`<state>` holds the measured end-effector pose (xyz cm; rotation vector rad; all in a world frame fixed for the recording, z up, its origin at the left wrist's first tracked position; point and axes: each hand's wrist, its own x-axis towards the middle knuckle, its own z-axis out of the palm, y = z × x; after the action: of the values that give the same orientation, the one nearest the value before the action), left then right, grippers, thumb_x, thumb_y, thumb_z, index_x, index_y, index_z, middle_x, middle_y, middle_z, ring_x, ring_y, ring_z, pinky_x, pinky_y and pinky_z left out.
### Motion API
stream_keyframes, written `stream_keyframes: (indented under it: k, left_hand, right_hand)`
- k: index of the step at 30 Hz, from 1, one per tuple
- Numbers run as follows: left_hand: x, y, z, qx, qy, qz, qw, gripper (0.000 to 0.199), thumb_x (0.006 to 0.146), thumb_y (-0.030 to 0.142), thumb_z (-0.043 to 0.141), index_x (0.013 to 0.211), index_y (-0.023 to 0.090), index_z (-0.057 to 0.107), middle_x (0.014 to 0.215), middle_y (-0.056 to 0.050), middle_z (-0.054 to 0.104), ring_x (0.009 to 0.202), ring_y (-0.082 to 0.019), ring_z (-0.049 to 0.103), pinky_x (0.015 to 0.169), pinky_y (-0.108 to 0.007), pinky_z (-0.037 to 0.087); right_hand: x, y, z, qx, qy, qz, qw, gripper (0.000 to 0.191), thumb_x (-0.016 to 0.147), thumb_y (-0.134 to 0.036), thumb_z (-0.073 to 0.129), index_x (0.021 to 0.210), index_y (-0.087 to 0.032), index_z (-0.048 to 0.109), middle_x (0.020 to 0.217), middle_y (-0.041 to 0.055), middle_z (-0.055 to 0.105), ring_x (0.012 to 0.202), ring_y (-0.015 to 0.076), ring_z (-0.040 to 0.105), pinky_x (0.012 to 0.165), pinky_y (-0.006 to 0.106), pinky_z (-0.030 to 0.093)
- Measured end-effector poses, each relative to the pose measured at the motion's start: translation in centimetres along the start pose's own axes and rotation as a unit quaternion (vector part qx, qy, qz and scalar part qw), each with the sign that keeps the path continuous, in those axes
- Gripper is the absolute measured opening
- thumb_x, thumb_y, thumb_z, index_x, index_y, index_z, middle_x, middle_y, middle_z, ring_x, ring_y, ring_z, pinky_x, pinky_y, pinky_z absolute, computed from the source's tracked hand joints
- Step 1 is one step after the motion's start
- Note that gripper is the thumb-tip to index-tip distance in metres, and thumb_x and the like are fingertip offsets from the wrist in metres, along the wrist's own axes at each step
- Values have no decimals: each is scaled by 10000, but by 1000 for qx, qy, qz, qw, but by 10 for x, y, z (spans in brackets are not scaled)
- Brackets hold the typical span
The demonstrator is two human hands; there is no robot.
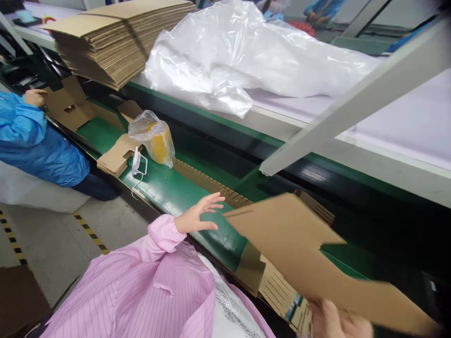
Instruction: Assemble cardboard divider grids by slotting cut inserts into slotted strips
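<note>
My right hand (340, 321) grips the lower edge of a flat cardboard sheet (296, 244) with cut-out notches, held tilted above the green work surface. My left hand (202, 213) reaches out in a pink sleeve, fingers spread and nothing in them, a little left of the sheet's corner. Below the sheet, slotted cardboard pieces (278, 284) are partly hidden. Along the far side of the green surface (183, 188) runs a slotted cardboard strip (207, 180).
Further left lie a white fan-like item (136, 162) with a cord, a yellow roll in a clear bag (158, 141) and cardboard pieces (116, 152). A person in blue (38, 136) stands beyond. Stacked cardboard (105, 42) and plastic film (225, 56) rest on the shelf; a slanting white post (345, 103) crosses the right.
</note>
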<state>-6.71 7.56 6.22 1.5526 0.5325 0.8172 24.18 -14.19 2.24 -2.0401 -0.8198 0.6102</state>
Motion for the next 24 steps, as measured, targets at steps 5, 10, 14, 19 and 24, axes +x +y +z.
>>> stream_keyframes:
  k: [5, 10, 14, 19, 24]
  left_hand:
    - [-41, 4, -56, 32, 266, -90, 959, 386, 735, 505, 686, 906, 159, 669, 939, -78, 710, 932, -246, 653, 897, -414, 499]
    - [-96, 10, -120, 114, 423, -81, 895, 387, 701, 505, 697, 878, 161, 674, 940, -79, 704, 937, -247, 647, 913, -415, 500]
    - [-130, 4, -155, 168, 450, -94, 872, 390, 735, 492, 641, 921, 151, 674, 1062, -115, 653, 984, -244, 632, 858, -375, 530]
    - [-152, -21, -176, 258, 460, -161, 834, 283, 766, 438, 601, 844, 177, 678, 909, -88, 678, 810, -225, 651, 777, -380, 547]
    - [-166, -49, -174, 277, 541, -174, 775, 462, 787, 381, 613, 1201, 188, 541, 1336, -141, 507, 1277, -278, 438, 1084, -439, 332]
  right_hand:
    - [67, -109, 99, 101, -99, -123, 982, 397, 657, -570, 692, 770, -236, 510, 697, 26, 602, 734, 225, 621, 703, 403, 534]
    - [105, -223, 204, 209, -267, -265, 903, 477, 669, -458, 738, 1046, -256, 526, 1021, 34, 622, 959, 200, 607, 870, 380, 519]
    - [122, -284, 280, 177, -353, -351, 849, 430, 674, -419, 746, 1002, -243, 532, 986, 24, 614, 922, 197, 608, 894, 401, 512]
    - [136, -316, 355, 108, -405, -391, 819, 455, 637, -410, 768, 987, -226, 543, 940, 24, 622, 882, 202, 607, 872, 422, 521]
    - [137, -311, 391, 125, -453, -357, 807, 436, 634, -462, 757, 941, -221, 563, 895, 9, 630, 856, 191, 616, 870, 415, 522]
